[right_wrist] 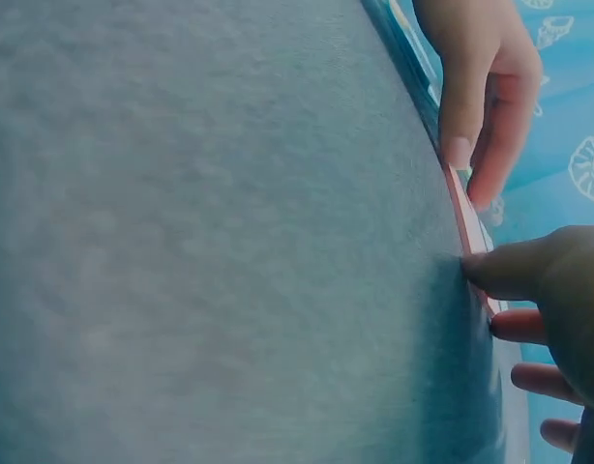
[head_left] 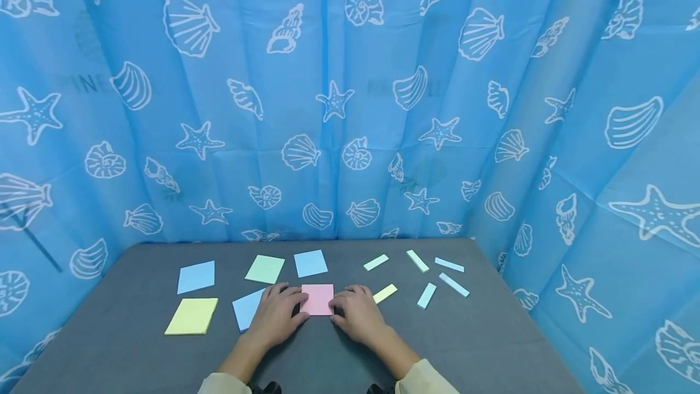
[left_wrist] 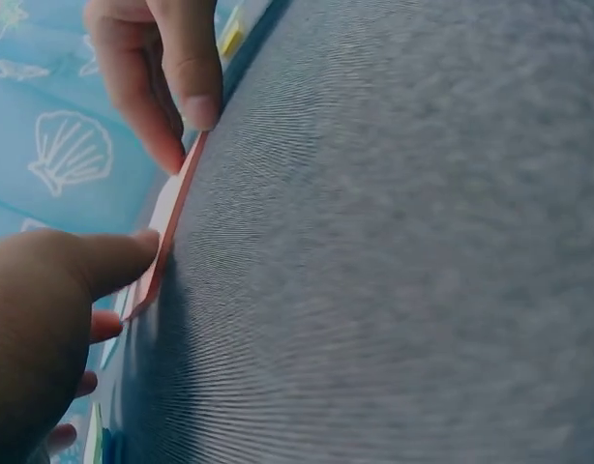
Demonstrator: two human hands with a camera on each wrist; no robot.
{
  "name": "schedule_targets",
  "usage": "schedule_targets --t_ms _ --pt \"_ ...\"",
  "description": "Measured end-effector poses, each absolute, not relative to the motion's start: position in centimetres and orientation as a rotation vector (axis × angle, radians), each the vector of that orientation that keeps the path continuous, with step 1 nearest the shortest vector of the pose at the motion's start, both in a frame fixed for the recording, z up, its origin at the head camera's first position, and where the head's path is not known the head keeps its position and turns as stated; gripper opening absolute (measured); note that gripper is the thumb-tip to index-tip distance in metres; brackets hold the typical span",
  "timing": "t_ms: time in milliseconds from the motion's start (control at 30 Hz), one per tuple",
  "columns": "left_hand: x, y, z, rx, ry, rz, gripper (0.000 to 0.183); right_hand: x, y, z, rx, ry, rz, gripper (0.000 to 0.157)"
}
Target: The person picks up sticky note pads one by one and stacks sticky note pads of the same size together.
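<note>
In the head view, a square pink sticky note pad (head_left: pixel 317 300) lies flat at the front middle of the grey table. My left hand (head_left: pixel 277 314) holds its left side with thumb and fingertips. On its right side, my right hand (head_left: pixel 358 314) grips the edge the same way. The left wrist view has the pad's thin pink edge (left_wrist: pixel 183 198) running between the two hands, thumbs at its near side. Partly behind my left hand sits a blue sticky note pad (head_left: pixel 247 309). A yellow strip pad (head_left: pixel 385 293) lies just beyond my right hand's fingers.
To the left are a yellow square pad (head_left: pixel 191 316), a blue pad (head_left: pixel 195 277) and a green pad (head_left: pixel 265 269). Another blue pad (head_left: pixel 310 263) is behind the pink one. Several narrow strip pads (head_left: pixel 418 261) lie spread at right. A blue shell-print curtain (head_left: pixel 350 187) borders the table.
</note>
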State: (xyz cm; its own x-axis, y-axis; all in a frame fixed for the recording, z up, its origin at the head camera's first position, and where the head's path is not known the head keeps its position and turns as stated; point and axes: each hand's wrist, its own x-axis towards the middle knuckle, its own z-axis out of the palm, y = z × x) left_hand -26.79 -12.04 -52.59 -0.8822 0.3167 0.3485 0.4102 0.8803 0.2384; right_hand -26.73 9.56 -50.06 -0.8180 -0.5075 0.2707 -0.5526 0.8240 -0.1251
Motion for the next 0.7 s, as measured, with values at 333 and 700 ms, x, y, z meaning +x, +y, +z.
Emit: schedule_targets --t_ms 333,700 --pt "-28.1 -12.1 -51.9 -0.505 -2.812 -0.557 0.037 -29.0 9.9 -50.6 0.930 -2.814 0.347 0.040" --pt "-28.7 -12.5 -51.4 -0.421 -2.876 -0.626 0.032 -30.3 9.4 -49.0 1.318 -2.539 0.006 0.015"
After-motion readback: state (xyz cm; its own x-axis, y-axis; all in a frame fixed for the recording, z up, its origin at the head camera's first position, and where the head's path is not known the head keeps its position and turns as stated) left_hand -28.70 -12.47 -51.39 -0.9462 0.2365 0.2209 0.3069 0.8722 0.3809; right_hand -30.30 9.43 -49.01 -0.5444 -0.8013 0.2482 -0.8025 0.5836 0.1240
